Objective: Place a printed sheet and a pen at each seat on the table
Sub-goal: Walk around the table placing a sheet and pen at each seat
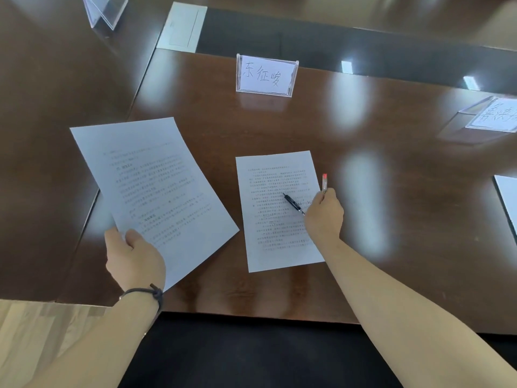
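R hand (pixel 324 212) grips black pen (pixel 292 204) over flat sheet (pixel 275 233).

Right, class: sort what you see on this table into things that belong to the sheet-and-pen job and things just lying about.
Job:
sheet on table
held sheets in left hand
black pen and red-capped pen in right hand
sheet at right edge

Lying about:
name cards
empty card stand

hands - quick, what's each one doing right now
Left hand: closed on the lower corner of a stack of printed sheets.
Right hand: closed, holding a black pen and a red-capped pen.
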